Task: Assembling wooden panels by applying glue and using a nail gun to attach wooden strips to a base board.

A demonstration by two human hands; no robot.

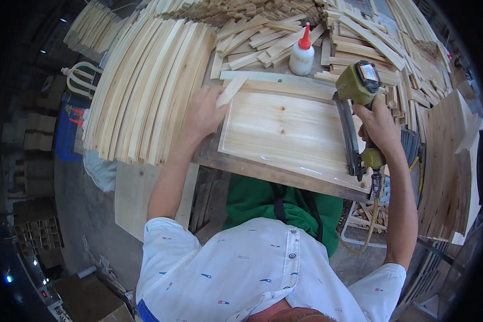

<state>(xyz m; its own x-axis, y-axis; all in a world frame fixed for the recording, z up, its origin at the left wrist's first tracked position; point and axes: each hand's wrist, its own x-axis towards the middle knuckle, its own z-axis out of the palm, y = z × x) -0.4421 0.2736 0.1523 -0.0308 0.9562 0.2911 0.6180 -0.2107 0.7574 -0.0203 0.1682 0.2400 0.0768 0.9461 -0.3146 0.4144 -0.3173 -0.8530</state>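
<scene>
A pale rectangular wooden panel (300,131) lies on the bench in front of me, with whitish wet-looking streaks along its near edge. A thin wooden strip (290,89) runs along its far edge. At the panel's far left corner, my left hand (205,111) grips a short wooden slat (232,90), its far end tilted to the right. My right hand (380,122) is wrapped round the handle of an olive-green pneumatic nail gun (358,85), held over the panel's right end. A yellowish air hose (371,228) hangs from the gun. Some right fingers are hidden behind the handle.
Long wooden slats (150,91) are stacked at the left. Beyond the panel stand a white squeeze bottle (302,58) with a red nozzle and piles of loose slats (263,40). More boards (445,172) stand at the right. A blue crate (67,131) is at the far left.
</scene>
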